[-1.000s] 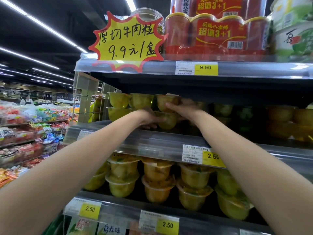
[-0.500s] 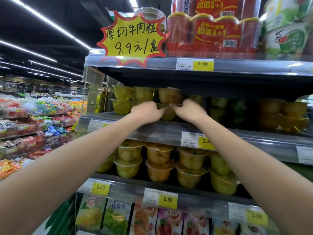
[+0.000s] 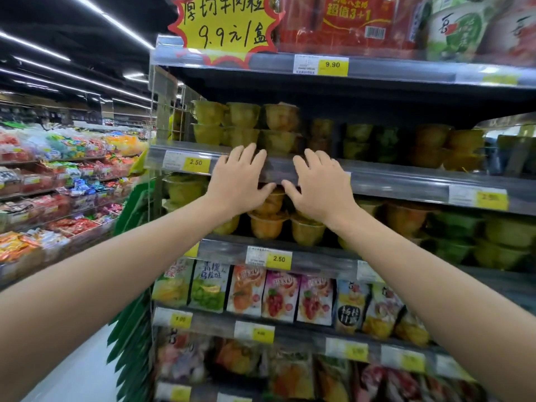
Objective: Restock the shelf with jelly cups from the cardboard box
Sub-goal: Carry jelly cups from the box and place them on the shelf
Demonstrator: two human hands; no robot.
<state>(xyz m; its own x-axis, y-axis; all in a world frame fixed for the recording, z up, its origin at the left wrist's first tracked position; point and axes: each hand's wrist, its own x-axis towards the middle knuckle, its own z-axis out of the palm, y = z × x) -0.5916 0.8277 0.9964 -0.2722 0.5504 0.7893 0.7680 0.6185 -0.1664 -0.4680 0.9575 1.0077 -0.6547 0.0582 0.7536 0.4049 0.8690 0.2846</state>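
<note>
Both hands are in the centre of the frame, in front of the shelf rail (image 3: pixel 391 177), and they hold nothing. The left hand (image 3: pixel 236 181) and the right hand (image 3: pixel 317 185) are side by side, backs toward the camera. Their fingers (image 3: pixel 246 158) are straight, a little spread, and point upward. The jelly cups (image 3: pixel 280 129) lie directly above and behind the fingertips. They stand upright on the shelf, stacked two high, in three columns at the front edge. The two hands are about equally near to them. The left hand is below the middle column and the right hand just to the right of the last one. Further right the cups sit deeper in the shadow, so there seems to be room at the front. The tier below (image 3: pixel 268 224) holds more cups, also in two layers. The cardboard box is not in view, so the coming move probably takes the hands down and away from the shelf to fetch more cups.
</note>
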